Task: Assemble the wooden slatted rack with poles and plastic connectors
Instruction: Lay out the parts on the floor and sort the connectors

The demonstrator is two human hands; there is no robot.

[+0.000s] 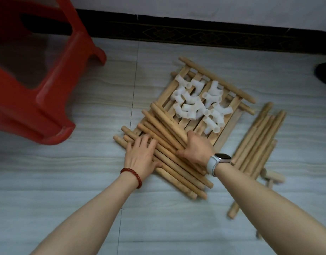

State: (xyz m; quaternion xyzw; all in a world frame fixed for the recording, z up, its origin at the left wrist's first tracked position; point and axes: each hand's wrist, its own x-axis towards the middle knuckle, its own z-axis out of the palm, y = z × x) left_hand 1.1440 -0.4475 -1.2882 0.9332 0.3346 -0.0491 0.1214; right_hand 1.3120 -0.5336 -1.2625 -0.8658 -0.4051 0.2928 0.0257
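A stack of wooden slatted panels (226, 124) lies on the tiled floor. Several white plastic connectors (199, 103) are heaped on top of it. A bundle of wooden poles (177, 162) lies across the panels' near corner, running from upper left to lower right. My left hand (142, 155) rests flat on the poles' left side, fingers spread. My right hand (195, 146) wraps over the upper poles of the bundle, its fingers curled over them and hidden behind the hand.
A second pile of poles (257, 151) lies to the right, with a small wooden mallet (272, 176) at its lower end. A red plastic stool (35, 80) stands at the left. A dark skirting board (195, 35) runs along the wall behind. Something dark (325, 74) sits at the right edge.
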